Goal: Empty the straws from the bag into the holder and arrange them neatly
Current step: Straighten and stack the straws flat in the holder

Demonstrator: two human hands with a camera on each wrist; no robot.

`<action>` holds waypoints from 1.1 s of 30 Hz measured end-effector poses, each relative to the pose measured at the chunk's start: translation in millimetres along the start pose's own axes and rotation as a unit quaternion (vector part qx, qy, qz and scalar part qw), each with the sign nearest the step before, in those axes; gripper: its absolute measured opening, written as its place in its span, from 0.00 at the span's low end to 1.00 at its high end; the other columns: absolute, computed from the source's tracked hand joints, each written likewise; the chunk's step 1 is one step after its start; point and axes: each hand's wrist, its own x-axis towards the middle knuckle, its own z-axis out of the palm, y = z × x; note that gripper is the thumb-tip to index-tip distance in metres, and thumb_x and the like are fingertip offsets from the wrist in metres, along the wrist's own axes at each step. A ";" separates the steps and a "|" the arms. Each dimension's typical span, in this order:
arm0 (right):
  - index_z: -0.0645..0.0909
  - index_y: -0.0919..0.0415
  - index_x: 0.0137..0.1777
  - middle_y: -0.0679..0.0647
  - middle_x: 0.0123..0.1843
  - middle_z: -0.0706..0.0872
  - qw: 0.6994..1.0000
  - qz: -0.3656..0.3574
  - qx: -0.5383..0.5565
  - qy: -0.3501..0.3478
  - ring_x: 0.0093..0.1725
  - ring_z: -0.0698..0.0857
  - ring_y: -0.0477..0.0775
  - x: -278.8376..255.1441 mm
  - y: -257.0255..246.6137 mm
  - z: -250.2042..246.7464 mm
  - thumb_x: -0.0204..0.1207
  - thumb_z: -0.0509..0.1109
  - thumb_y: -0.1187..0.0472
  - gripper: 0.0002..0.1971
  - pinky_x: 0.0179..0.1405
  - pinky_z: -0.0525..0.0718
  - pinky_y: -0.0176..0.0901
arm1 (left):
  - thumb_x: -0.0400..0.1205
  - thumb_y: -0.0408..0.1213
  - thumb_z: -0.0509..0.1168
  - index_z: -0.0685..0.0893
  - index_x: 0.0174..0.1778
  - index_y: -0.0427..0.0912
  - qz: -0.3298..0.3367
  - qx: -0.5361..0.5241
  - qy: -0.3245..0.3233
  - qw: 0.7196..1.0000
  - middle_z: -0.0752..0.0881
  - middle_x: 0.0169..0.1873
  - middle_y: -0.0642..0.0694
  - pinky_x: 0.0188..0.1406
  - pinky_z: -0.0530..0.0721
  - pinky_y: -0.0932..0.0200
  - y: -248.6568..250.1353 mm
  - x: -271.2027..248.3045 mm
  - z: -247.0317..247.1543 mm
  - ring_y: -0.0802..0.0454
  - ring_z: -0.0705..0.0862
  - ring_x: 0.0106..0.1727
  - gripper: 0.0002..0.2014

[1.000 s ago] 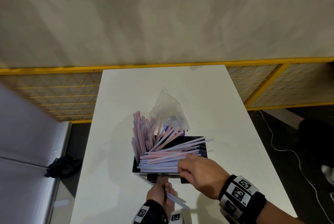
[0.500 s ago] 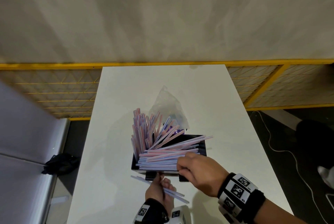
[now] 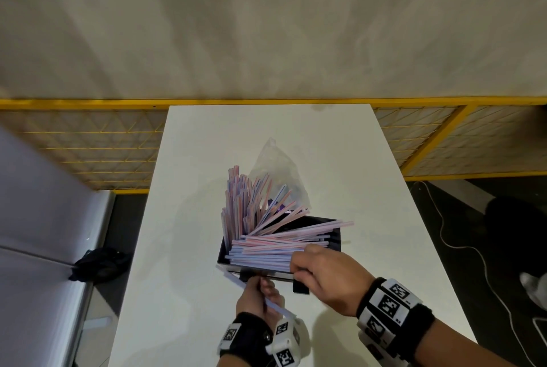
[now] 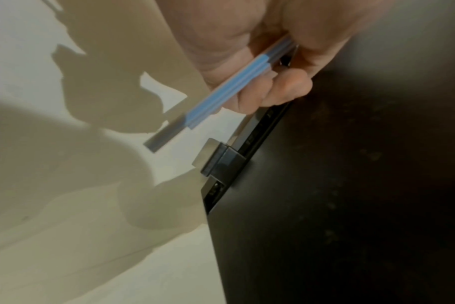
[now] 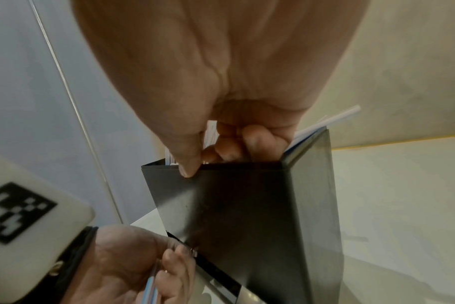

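A black box-shaped holder [image 3: 336, 240] stands near the front of the white table [image 3: 207, 159]. Pink and blue striped straws [image 3: 260, 251] fill it: one bunch leans left and upright, another lies fanned across the opening. Behind it lies a clear plastic bag [image 3: 275, 165]. My right hand [image 3: 299, 266] grips the holder's near rim [image 5: 247, 216], thumb [image 5: 187, 164] outside the wall, fingers curled inside against the straws. My left hand [image 3: 259, 289], low in front of the holder [image 4: 351, 205], pinches a few blue-striped straws [image 4: 234, 82], which run slantwise across the hand [image 3: 281, 309].
A yellow mesh fence [image 3: 88, 144] runs behind and beside the table. A pale panel [image 3: 35, 218] stands at the left with a dark bundle [image 3: 97, 263] on the floor by it. A white cable [image 3: 461, 248] trails on the dark floor at the right.
The straws in my left hand have swung round, their far end now up by the holder's lower left corner. My right hand has stayed on the holder's near rim.
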 end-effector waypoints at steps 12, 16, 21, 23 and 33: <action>0.75 0.43 0.56 0.44 0.50 0.78 1.000 0.003 0.005 0.004 0.49 0.80 0.51 -0.7 3.3 1.6 0.88 0.58 0.47 0.06 0.51 0.82 0.53 | 0.91 0.48 0.52 0.70 0.35 0.45 -0.054 -0.067 -0.061 0.994 0.69 0.12 0.53 0.07 0.57 0.73 8.6 -5.8 2.7 0.58 0.63 0.07 0.19; 0.75 0.44 0.56 0.44 0.51 0.78 1.000 0.005 0.004 0.000 0.49 0.80 0.50 1.6 2.6 0.3 0.88 0.58 0.47 0.06 0.51 0.82 0.53 | 0.90 0.39 0.52 0.66 0.33 0.48 -0.052 -0.064 -0.050 0.995 0.67 0.12 0.52 0.05 0.58 0.72 14.1 -11.6 8.3 0.58 0.63 0.08 0.17; 0.75 0.44 0.56 0.44 0.51 0.79 1.000 0.005 0.000 -0.001 0.49 0.80 0.50 2.5 1.4 -1.1 0.89 0.59 0.47 0.05 0.50 0.81 0.52 | 0.87 0.34 0.49 0.63 0.30 0.47 -0.067 -0.006 -0.027 0.997 0.65 0.12 0.53 0.06 0.58 0.72 11.8 -8.0 5.4 0.56 0.62 0.07 0.17; 0.75 0.44 0.56 0.44 0.51 0.79 1.000 0.005 0.005 -0.002 0.48 0.80 0.50 2.4 1.7 -1.7 0.88 0.59 0.47 0.05 0.50 0.81 0.51 | 0.85 0.31 0.49 0.62 0.30 0.46 -0.071 0.041 -0.006 0.997 0.64 0.12 0.51 0.07 0.57 0.73 6.6 -5.6 2.2 0.55 0.62 0.06 0.16; 0.75 0.43 0.56 0.45 0.52 0.79 1.000 0.013 -0.011 -0.001 0.50 0.80 0.52 2.9 1.5 -2.2 0.89 0.58 0.47 0.05 0.50 0.81 0.52 | 0.77 0.34 0.50 0.61 0.26 0.46 -0.072 0.160 0.060 0.983 0.63 0.18 0.46 0.13 0.66 0.69 3.5 -13.9 -20.5 0.52 0.63 0.12 0.13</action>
